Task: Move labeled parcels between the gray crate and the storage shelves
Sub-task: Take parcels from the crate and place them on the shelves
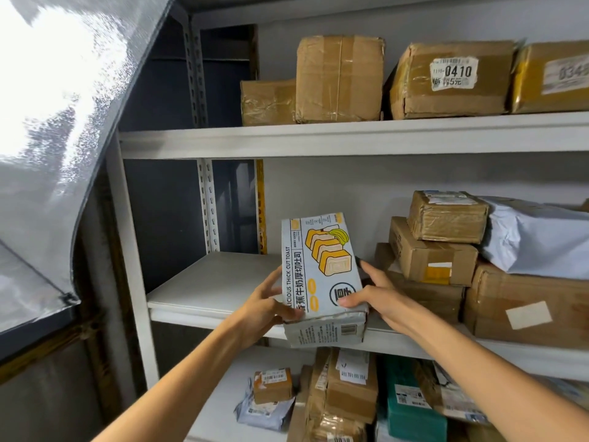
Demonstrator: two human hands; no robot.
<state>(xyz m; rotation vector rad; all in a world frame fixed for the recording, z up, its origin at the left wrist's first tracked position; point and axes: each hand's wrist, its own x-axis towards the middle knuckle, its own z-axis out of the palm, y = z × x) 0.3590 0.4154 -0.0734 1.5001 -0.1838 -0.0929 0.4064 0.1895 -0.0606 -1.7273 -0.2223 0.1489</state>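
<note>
- The toast box [320,266] is pale grey-blue, printed with a row of yellow toast slices and a banana bunch. It reads "THICK CUT TOAST" beside Chinese characters, with a circled 厚 and a barcode on its near side.
- It lies on the front lip of the middle shelf [207,282], near end overhanging.
- The left hand [271,301] grips its left edge with curled fingers. The right hand [366,291] pinches the near right corner, thumb on top.
- Just right of it, four stacked boxes [430,260] carry one grey mailer [535,237].
- The top shelf [318,138] holds four taped brown boxes. One label [454,73] reads "0410" and "5元"; the next label [567,73] begins "034".
- Below are a small labelled box [272,386] and one green box [411,409].
</note>
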